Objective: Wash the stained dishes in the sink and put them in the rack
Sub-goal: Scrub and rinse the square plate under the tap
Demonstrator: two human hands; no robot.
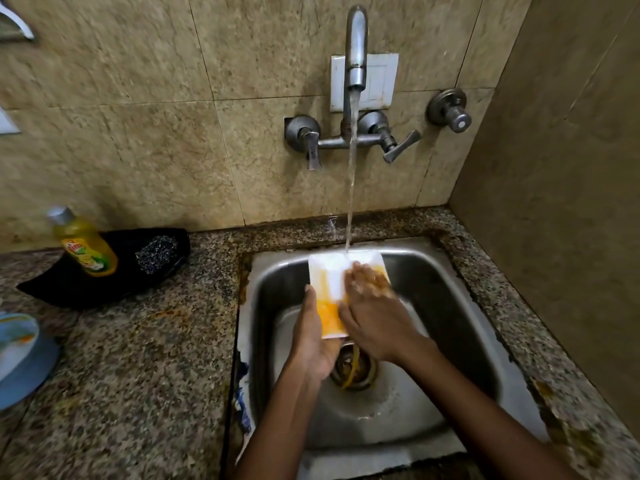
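Left hand (313,344) grips the near edge of the plate (332,271), tilted over the sink (450,306). Right hand (372,317) lies flat, fingers straight, rubbing the orange stain. Wet one-edge grip (thin hold) could let it slip. Tap (356,46) stream hits the far rim; likely splashes onto the counter (138,358).

A yellow soap bottle (85,245) stands on the counter (138,358), touching a black cloth (114,271) holding a scrubber (156,254).
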